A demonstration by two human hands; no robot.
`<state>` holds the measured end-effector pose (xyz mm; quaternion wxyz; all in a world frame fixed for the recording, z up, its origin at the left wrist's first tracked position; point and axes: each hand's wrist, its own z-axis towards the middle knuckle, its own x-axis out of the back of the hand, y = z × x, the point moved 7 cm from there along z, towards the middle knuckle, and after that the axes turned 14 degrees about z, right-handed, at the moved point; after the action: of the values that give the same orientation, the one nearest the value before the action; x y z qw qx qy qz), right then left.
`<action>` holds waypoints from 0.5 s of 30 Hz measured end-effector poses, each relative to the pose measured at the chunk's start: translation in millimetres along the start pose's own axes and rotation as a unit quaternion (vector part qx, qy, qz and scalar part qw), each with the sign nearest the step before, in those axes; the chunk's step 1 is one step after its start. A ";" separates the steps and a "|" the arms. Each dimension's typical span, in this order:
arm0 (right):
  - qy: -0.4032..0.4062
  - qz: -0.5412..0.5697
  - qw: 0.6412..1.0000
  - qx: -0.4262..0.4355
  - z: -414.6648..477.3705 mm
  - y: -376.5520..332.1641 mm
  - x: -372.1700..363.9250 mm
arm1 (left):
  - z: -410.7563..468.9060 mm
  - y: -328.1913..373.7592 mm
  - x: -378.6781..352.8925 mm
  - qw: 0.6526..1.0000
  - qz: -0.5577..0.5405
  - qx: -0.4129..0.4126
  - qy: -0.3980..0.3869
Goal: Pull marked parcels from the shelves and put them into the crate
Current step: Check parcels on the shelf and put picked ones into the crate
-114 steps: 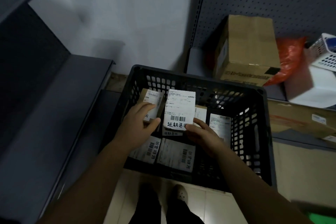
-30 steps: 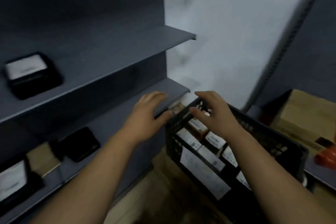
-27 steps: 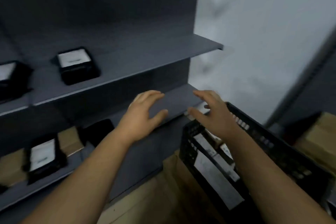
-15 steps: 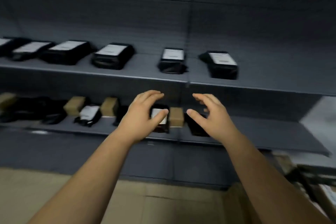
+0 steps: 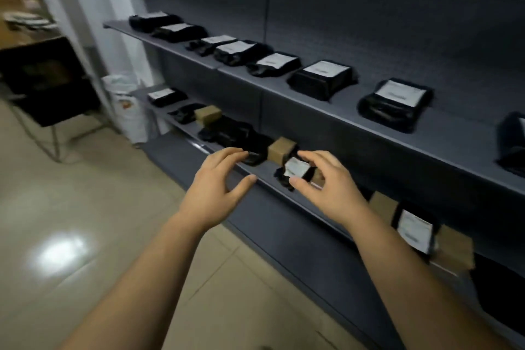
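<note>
Glossy beige tiled floor (image 5: 85, 207): grout lines visible, one bright patch of reflected light (image 5: 61, 253) at left.
White printed sack (image 5: 127, 111): upright on the floor, at the foot of the white wall pillar (image 5: 93, 8).
Black flat-panelled stand on thin metal legs (image 5: 48, 79): left of the sack, apart from it.
Blurred stack of papers (image 5: 28, 21): far upper left, on a wooden surface.

Dim, motion-blurred; glare patch on floor tiles (image 5: 61, 254); shelves (image 5: 326, 111) dark, edges bowed.
</note>
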<state>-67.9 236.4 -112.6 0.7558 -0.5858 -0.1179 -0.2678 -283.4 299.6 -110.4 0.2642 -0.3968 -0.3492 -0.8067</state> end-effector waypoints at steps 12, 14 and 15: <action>-0.171 0.070 0.980 0.078 200.7 -26.3 -189.1 | 47.4 -194.8 63.8 0.977 0.099 0.181 0.047; -0.199 0.078 0.974 0.079 223.3 -31.0 -222.2 | 43.9 -226.2 72.8 0.970 0.107 0.210 0.053; -0.212 0.081 0.971 0.082 234.3 -34.3 -238.6 | 42.5 -242.2 77.2 0.967 0.112 0.223 0.053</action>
<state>-252.5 516.4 -134.8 0.7780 -0.5729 -0.2494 -0.0652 -476.5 470.3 -113.6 0.4528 -0.3209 -0.4586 -0.6940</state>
